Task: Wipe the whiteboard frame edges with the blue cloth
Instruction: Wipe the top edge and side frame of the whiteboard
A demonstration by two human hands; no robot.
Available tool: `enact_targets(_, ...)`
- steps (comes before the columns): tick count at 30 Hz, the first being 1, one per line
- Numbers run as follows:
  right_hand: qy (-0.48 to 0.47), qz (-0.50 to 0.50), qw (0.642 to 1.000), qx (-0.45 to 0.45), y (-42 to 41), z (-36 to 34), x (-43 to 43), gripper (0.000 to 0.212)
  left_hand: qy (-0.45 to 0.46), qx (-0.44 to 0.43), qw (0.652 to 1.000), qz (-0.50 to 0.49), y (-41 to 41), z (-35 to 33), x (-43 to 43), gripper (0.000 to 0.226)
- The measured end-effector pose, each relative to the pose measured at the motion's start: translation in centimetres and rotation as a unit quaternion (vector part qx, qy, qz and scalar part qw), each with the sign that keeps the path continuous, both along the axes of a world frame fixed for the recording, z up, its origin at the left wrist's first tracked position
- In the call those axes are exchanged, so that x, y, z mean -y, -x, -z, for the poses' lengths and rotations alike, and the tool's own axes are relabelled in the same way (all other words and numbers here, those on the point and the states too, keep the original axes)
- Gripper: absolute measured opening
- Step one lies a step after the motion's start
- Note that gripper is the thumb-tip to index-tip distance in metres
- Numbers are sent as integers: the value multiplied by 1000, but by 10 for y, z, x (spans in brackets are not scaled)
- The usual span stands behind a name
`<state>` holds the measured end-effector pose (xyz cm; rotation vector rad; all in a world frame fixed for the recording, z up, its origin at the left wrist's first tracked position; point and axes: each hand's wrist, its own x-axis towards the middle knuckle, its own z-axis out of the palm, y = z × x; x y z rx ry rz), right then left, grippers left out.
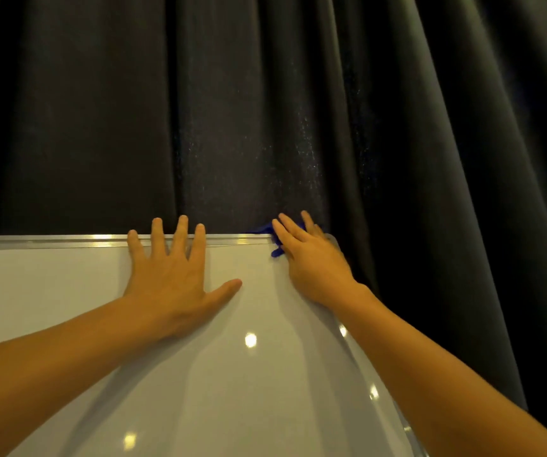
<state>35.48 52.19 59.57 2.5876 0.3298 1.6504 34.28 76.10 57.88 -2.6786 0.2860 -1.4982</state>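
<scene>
— Head view: left hand (169, 278) flat on the whiteboard (67, 298), fingers spread wide, tips over the top frame (51, 241).
— And right?
— Right hand (311, 262) pressing the blue cloth (265, 229) onto the top right corner, fingers loosely spread. Dark curtain (265, 110) behind.

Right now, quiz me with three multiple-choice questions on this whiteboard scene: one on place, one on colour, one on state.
1. Where is the cloth?
A. top right corner of the whiteboard frame
B. bottom edge
C. on the floor

2. What colour is the curtain behind the board?
A. white
B. red
C. dark grey

3. How does the left hand lie?
A. fisted
B. flat, fingers spread
C. holding a marker

Answers: 1 A, blue fabric peeks from under the right hand there; 2 C, dark folds fill the background; 3 B, palm pressed on the board.
</scene>
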Motion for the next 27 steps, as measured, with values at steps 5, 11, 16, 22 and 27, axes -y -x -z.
enact_targets(5, -93, -92, 991, 38, 6, 2, 4, 66, -23, -5, 999, 28, 2, 7, 21, 117)
enact_targets(11, -221, -172, 956, 85, 11, 29, 1, 70, -62, 8, 995, 81, 3, 27, 47, 111)
enact_targets(16, -338, -215, 912, 91, 20, 8, 11, 63, -84, 15, 992, 96, 2, 35, 55, 110)
enact_targets(22, -347, -124, 908, 199, 48, -30, 40, 60, -79, 37, 990, 110, -2, 31, 46, 100)
enact_targets(27, -137, -85, 985, -64, 47, -11, 20, 56, -58, 44, 994, 84, -2, 31, 53, 116)
